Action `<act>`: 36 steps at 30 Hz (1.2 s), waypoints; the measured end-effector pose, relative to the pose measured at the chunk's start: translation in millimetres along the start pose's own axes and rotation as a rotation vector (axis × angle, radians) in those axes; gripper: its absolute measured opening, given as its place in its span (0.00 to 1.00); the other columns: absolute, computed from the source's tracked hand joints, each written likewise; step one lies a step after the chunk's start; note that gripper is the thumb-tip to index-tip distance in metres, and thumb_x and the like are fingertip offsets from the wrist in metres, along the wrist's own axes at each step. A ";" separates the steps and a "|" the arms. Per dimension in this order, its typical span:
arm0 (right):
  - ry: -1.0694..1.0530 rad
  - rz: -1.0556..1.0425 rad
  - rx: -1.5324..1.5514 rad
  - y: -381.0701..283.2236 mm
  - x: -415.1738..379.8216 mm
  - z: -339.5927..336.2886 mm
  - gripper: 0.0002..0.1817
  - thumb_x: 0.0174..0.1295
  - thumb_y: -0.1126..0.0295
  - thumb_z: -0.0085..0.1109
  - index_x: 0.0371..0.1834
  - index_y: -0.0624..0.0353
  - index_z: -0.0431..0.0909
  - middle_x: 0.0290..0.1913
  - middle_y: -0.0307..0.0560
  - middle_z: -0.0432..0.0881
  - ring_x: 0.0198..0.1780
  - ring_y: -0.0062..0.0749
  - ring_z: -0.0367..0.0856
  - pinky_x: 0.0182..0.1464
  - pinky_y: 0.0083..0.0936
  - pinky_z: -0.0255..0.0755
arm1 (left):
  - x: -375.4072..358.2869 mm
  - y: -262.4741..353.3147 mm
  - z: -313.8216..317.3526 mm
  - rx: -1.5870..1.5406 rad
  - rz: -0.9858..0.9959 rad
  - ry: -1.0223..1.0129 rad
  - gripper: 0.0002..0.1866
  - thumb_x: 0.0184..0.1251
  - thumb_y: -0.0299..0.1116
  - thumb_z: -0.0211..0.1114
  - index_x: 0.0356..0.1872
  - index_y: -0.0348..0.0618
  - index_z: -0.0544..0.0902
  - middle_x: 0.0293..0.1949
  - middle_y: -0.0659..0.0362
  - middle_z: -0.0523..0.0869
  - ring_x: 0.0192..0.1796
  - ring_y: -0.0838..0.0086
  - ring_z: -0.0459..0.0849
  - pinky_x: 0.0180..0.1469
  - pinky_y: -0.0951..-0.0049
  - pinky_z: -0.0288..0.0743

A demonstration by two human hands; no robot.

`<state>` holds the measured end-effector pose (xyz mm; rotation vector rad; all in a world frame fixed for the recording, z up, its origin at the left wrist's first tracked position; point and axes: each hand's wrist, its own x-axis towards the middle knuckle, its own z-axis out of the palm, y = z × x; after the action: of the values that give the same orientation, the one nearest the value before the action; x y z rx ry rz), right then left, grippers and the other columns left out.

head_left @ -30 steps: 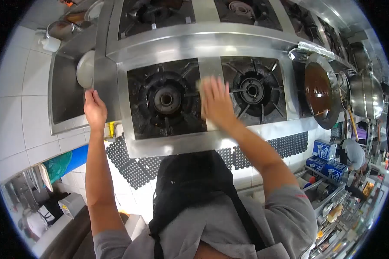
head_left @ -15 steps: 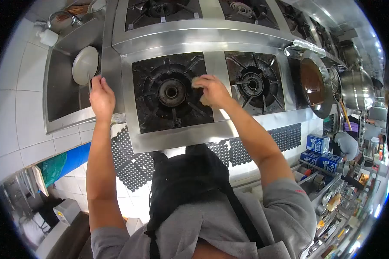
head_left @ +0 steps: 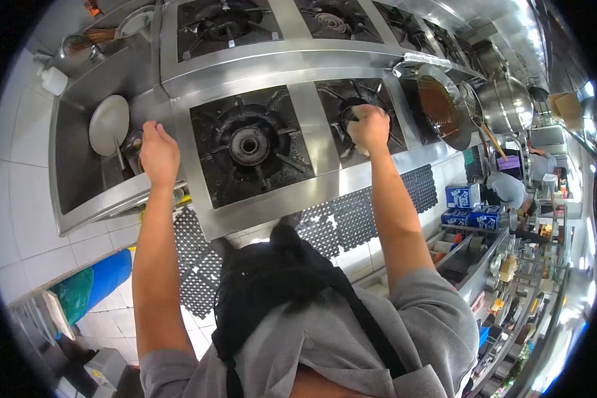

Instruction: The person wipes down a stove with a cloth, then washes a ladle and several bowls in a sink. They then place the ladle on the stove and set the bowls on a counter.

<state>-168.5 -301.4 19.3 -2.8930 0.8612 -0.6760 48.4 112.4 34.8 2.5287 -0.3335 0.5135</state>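
Note:
My right hand (head_left: 373,126) is closed around a pale, crumpled cloth (head_left: 355,134), over the right front burner (head_left: 341,109). The hand hides part of that burner. Beside the sink's right edge hovers my left hand (head_left: 159,156), its fingers curled together with nothing visible in them. Left of it, a thin utensil with a dark handle (head_left: 125,169) leans in the sink (head_left: 79,176), its upper end at a white plate (head_left: 109,125). A round metal item (head_left: 134,147) is partly hidden behind my left hand. The left front burner (head_left: 248,146) stands uncovered between my hands.
More burners (head_left: 225,25) line the raised back row. A wide pan (head_left: 438,109) with brown contents and a large metal pot (head_left: 504,103) stand to the right. Blue boxes (head_left: 462,196) sit behind on the right, near a bending person (head_left: 509,190). Black perforated mats (head_left: 358,205) cover the floor.
My right hand has moved with the cloth from the left burner's edge to the right burner. My left hand has come away from the thin utensil, which now rests in the sink. The view has shifted.

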 end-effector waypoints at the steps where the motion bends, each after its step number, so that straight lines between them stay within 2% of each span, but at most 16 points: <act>1: -0.070 0.169 -0.032 5.5 -0.8 4.4 0.13 0.51 0.69 0.61 0.41 0.54 0.85 0.44 0.47 0.83 0.51 0.47 0.78 0.53 0.40 0.75 | 0.9 0.0 0.5 -0.002 0.005 0.016 0.10 0.73 0.33 0.53 0.46 0.38 0.74 0.41 0.40 0.84 0.41 0.42 0.83 0.42 0.49 0.77; 2: -0.140 0.341 -0.058 13.4 -6.5 16.7 0.14 0.51 0.70 0.60 0.42 0.55 0.84 0.45 0.50 0.82 0.51 0.46 0.79 0.52 0.38 0.75 | 2.0 0.7 -0.1 -0.001 0.013 0.032 0.10 0.73 0.33 0.53 0.47 0.38 0.74 0.41 0.40 0.84 0.41 0.42 0.83 0.42 0.49 0.76; 5: -0.329 -0.078 -0.363 -28.0 -51.7 102.4 0.15 0.52 0.72 0.60 0.44 0.59 0.82 0.46 0.58 0.80 0.48 0.44 0.79 0.51 0.36 0.76 | 0.2 -0.6 0.1 0.006 0.026 0.035 0.10 0.73 0.33 0.53 0.47 0.37 0.74 0.40 0.39 0.84 0.41 0.42 0.83 0.43 0.48 0.76; 7: -0.411 -0.417 0.297 -108.9 -75.4 68.2 0.14 0.58 0.75 0.56 0.47 0.57 0.82 0.46 0.55 0.80 0.48 0.48 0.79 0.53 0.37 0.76 | 3.0 0.5 0.9 0.006 0.048 0.042 0.11 0.73 0.34 0.53 0.47 0.37 0.75 0.39 0.39 0.84 0.41 0.41 0.82 0.43 0.48 0.76; 11: -0.496 -0.369 1.152 -146.9 -63.2 -12.8 0.24 0.57 0.81 0.51 0.60 0.58 0.75 0.53 0.55 0.78 0.55 0.51 0.77 0.53 0.36 0.74 | 2.7 2.5 1.5 0.037 0.036 0.044 0.11 0.74 0.34 0.54 0.47 0.37 0.76 0.38 0.38 0.84 0.42 0.41 0.82 0.44 0.49 0.75; 13: -0.234 -0.269 1.008 -107.6 -59.8 -8.8 0.24 0.55 0.80 0.53 0.59 0.59 0.75 0.55 0.54 0.77 0.55 0.50 0.77 0.56 0.38 0.73 | 2.0 5.8 2.3 0.039 0.035 0.058 0.11 0.74 0.34 0.54 0.47 0.37 0.77 0.38 0.38 0.84 0.42 0.40 0.82 0.43 0.49 0.75; 15: 0.011 -0.167 0.248 -56.3 -60.3 6.4 0.26 0.54 0.71 0.58 0.59 0.56 0.73 0.59 0.57 0.73 0.60 0.55 0.70 0.62 0.49 0.64 | 4.8 6.7 3.1 0.043 0.047 0.049 0.11 0.74 0.34 0.53 0.47 0.37 0.77 0.37 0.38 0.84 0.41 0.40 0.82 0.43 0.49 0.75; 17: -0.033 -0.020 -0.058 1.8 -82.8 49.8 0.25 0.54 0.64 0.57 0.54 0.68 0.72 0.59 0.60 0.71 0.64 0.56 0.65 0.65 0.54 0.57 | 3.8 5.0 3.7 0.030 0.071 0.055 0.11 0.74 0.33 0.53 0.47 0.37 0.77 0.36 0.38 0.84 0.39 0.40 0.83 0.41 0.49 0.75; 20: -0.232 -0.088 -0.196 -12.5 -99.0 27.1 0.26 0.53 0.63 0.56 0.52 0.71 0.72 0.58 0.62 0.72 0.63 0.57 0.66 0.65 0.57 0.56 | 4.0 8.2 3.9 0.038 0.069 0.067 0.10 0.74 0.33 0.54 0.46 0.37 0.77 0.36 0.38 0.84 0.39 0.40 0.83 0.40 0.48 0.75; 22: -0.253 -0.099 -0.181 -17.5 -118.7 27.0 0.29 0.62 0.53 0.52 0.50 0.75 0.75 0.56 0.64 0.75 0.65 0.63 0.64 0.69 0.54 0.54 | 2.2 1.7 5.0 0.030 0.082 0.067 0.10 0.74 0.33 0.54 0.46 0.37 0.77 0.36 0.38 0.84 0.38 0.40 0.83 0.40 0.48 0.75; 24: -0.639 -0.189 -0.110 -18.0 -128.3 30.3 0.17 0.53 0.64 0.58 0.40 0.67 0.77 0.55 0.61 0.77 0.61 0.56 0.71 0.59 0.46 0.66 | 4.8 2.1 9.2 0.015 0.081 0.089 0.10 0.74 0.33 0.54 0.45 0.36 0.77 0.35 0.39 0.84 0.38 0.40 0.83 0.40 0.48 0.75; 25: -0.642 -0.186 -0.114 -22.3 -130.3 20.0 0.17 0.53 0.64 0.58 0.40 0.67 0.77 0.55 0.61 0.77 0.61 0.56 0.71 0.59 0.46 0.66 | 4.2 3.2 6.5 0.026 0.061 0.063 0.10 0.74 0.33 0.54 0.45 0.36 0.77 0.36 0.39 0.84 0.38 0.40 0.83 0.40 0.49 0.75; 27: -0.845 0.140 0.431 -35.3 -120.7 -24.8 0.17 0.56 0.63 0.60 0.43 0.65 0.79 0.49 0.60 0.79 0.54 0.54 0.76 0.53 0.42 0.73 | 3.7 3.1 5.8 0.027 0.046 0.040 0.10 0.74 0.33 0.54 0.44 0.36 0.77 0.36 0.39 0.84 0.39 0.40 0.82 0.39 0.50 0.75; 30: -0.640 0.290 0.439 -43.4 -108.6 -69.3 0.17 0.53 0.65 0.62 0.44 0.63 0.78 0.46 0.59 0.78 0.48 0.54 0.78 0.48 0.42 0.75 | 3.8 -11.8 12.7 -0.014 0.098 0.110 0.09 0.73 0.33 0.55 0.44 0.38 0.77 0.35 0.39 0.84 0.39 0.41 0.83 0.39 0.51 0.75; 32: -0.440 0.050 0.269 -43.4 -105.4 -81.9 0.21 0.53 0.66 0.63 0.50 0.62 0.75 0.50 0.59 0.76 0.52 0.55 0.76 0.54 0.42 0.74 | 4.0 3.3 0.7 -0.021 0.016 0.063 0.09 0.72 0.29 0.54 0.46 0.35 0.76 0.40 0.40 0.84 0.43 0.41 0.82 0.45 0.51 0.76; 36: -0.194 0.005 0.163 -49.9 -124.2 -23.9 0.32 0.52 0.67 0.64 0.62 0.60 0.68 0.57 0.61 0.73 0.58 0.55 0.73 0.58 0.41 0.71 | 4.1 2.4 -6.2 -0.095 -0.013 0.009 0.10 0.71 0.29 0.55 0.48 0.35 0.75 0.43 0.38 0.83 0.44 0.40 0.82 0.45 0.49 0.76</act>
<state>-246.2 -191.5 0.1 -2.7519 0.7518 -0.4330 49.5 113.3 42.5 2.4346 -0.3297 0.4918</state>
